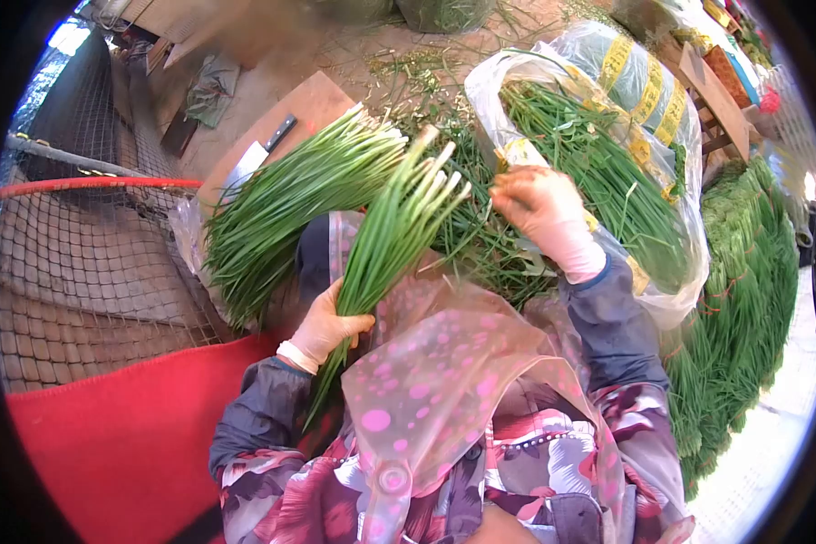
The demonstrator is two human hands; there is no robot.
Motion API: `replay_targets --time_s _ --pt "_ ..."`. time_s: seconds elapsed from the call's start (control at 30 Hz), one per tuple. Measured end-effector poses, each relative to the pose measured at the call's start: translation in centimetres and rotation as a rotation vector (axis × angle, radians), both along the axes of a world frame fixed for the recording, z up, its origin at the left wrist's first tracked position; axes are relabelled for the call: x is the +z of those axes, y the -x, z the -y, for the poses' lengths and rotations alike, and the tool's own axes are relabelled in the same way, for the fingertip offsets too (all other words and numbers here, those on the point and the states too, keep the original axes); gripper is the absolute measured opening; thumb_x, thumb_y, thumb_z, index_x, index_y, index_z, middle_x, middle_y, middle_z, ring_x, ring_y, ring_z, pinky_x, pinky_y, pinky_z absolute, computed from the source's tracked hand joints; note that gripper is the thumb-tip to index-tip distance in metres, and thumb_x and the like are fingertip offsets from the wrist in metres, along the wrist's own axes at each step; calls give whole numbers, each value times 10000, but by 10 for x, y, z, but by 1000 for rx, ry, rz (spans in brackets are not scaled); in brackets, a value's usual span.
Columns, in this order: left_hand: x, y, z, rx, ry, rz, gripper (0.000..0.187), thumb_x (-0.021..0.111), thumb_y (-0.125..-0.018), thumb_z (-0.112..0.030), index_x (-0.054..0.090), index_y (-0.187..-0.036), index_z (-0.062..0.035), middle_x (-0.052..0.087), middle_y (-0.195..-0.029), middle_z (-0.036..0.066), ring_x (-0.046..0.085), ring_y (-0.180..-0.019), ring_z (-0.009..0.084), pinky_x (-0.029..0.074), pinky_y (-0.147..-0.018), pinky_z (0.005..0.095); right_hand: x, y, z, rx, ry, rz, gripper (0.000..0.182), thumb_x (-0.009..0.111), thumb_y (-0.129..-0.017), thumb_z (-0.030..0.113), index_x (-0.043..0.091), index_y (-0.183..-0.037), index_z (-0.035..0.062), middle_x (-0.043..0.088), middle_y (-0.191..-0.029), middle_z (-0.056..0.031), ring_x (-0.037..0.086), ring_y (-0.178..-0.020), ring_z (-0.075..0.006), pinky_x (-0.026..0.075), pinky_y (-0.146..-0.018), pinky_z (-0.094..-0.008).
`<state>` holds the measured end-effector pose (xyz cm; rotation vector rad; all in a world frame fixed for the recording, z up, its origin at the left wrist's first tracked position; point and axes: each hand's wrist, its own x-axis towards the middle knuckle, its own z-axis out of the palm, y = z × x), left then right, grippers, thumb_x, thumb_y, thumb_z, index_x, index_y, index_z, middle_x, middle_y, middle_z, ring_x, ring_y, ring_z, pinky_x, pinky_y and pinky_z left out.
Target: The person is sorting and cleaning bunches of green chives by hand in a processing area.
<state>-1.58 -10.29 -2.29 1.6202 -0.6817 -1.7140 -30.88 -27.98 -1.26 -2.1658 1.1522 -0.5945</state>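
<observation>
I see a clear plastic sack of long green chives [607, 172] ahead, a loose chive heap [281, 199] beside a steel cleaver [256, 159]. My left hand [326, 326] grips a chive bunch [390, 236]; my right hand [539, 208] pinches stalks at the sack, fingers curled.

A dirt floor [354, 54] strewn with green trimmings [426, 72] carries the produce. Near its far edge lies a wooden board [313, 100] with a cleaver [254, 159] resting on it, and a loose sheaf of chives [290, 199] on clear plastic covers the board's near end. Beside it, an open plastic bag [662, 299] holds more chives [598, 172]. Along the right edge, tied bundles [743, 299] are stacked together.
</observation>
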Motion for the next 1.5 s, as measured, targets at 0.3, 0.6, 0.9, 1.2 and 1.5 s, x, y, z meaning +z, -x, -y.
replay_targets --time_s 0.3,0.6,0.9,1.2,1.5 --pt "-9 -14 -20 -439 505 934 589 704 -776 -21 510 -1332 -18 689 -1076 126 681 -938 196 511 -834 294 -13 -47 22 304 175 -164 792 791 -622 536 596 -1256 103 542 -1332 -120 426 -1309 -364 323 -1083 -489" --pt "10 -11 -9 -495 518 978 567 680 -763 -125 541 -1311 -171 678 -957 143 652 -867 347 527 -716 408 -46 -56 13 338 112 202 236 697 -786 243 731 -1017 211 677 -1096 -18 588 -1118 -287 384 -997 -433" --pt "16 -21 -17 -523 569 1346 642 681 -751 -105 518 -1358 -238 609 -786 104 638 -665 313 505 -579 411 -2 -2 16 -324 -537 333 218 626 -921 194 706 -1026 20 683 -781 -33 566 -610 -57 458 -590 -231" --pt "13 -4 -5 -585 584 1491 732 681 -710 -71 481 -1393 -241 543 -754 98 600 -588 301 479 -537 414 -25 -73 -55 218 -1175 547 213 636 -927 211 686 -996 15 678 -734 -41 628 -624 -103 505 -595 -237" --pt "-3 -23 -2 -463 706 1591 767 662 -678 -28 488 -1399 -223 535 -757 82 580 -593 275 468 -546 397 -6 8 0 101 -194 -542 258 685 -891 198 702 -1030 -19 720 -887 -73 667 -858 -170 512 -796 -279"
